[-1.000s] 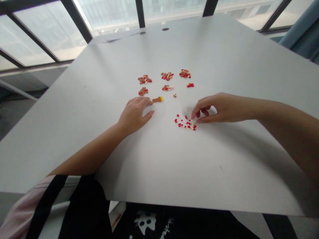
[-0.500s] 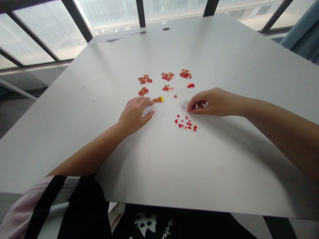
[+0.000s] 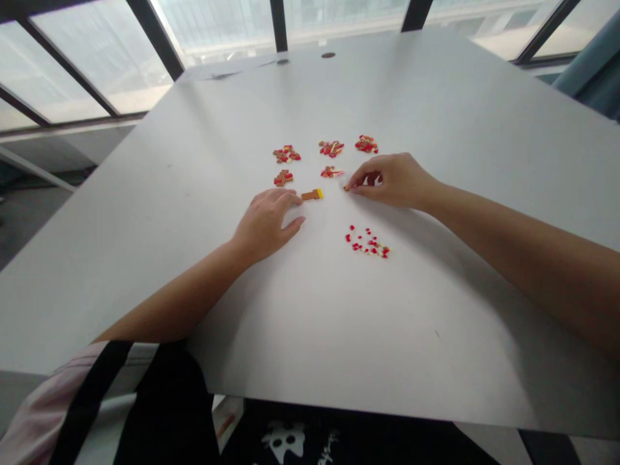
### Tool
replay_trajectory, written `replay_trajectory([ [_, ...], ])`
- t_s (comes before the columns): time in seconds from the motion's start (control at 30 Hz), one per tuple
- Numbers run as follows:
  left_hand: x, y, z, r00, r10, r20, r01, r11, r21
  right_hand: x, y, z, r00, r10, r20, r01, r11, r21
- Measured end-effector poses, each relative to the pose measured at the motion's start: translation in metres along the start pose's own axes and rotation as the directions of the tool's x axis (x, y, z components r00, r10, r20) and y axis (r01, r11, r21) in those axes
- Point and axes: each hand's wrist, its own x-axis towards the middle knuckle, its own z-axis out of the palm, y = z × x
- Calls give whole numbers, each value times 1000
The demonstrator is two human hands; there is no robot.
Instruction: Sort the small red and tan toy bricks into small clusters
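Observation:
My left hand rests on the white table with fingers apart. Its index fingertip touches or nearly touches the brown end of a flat building-brick piece with a yellow tip. My right hand has thumb and fingers pinched together at a small brown brick, mostly covered by the fingertips. Below that hand lie loose tiny red and pale bricks. A brown and pinkish-red pile of bricks is just left of its fingertips.
Further back are more brick piles: a brown-red one, a mixed one and a redder one. Another brown-red pile sits behind my left hand. Windows line the table's far side.
My right hand has moved left and away from me, from above the loose red bricks to the small brown brick, and closed on it. My left hand stays in place.

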Motion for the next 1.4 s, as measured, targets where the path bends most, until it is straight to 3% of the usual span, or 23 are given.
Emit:
replay_trajectory([
  [0.4,0,2,-1,1000,-13,10,13,1000,0,2,6,-1,998,35,-60,-34,999,11],
  [0.5,0,1,-2,1000,-19,12,19,1000,-7,4,9,1,999,-34,-4,35,999,26],
  [0.7,0,1,-1,1000,-16,4,16,1000,-4,3,9,4,978,-210,-12,210,977,28],
  [1.1,0,1,-1,1000,-9,6,9,1000,-1,-9,10,1,944,-327,-44,325,945,-39],
  [1.27,0,2,-1,1000,-12,6,12,1000,3,-36,2,-7,908,-414,-64,410,909,-70],
  [1.4,0,2,-2,1000,-18,13,18,1000,-9,-70,0,-10,915,-383,-125,377,923,-71],
])
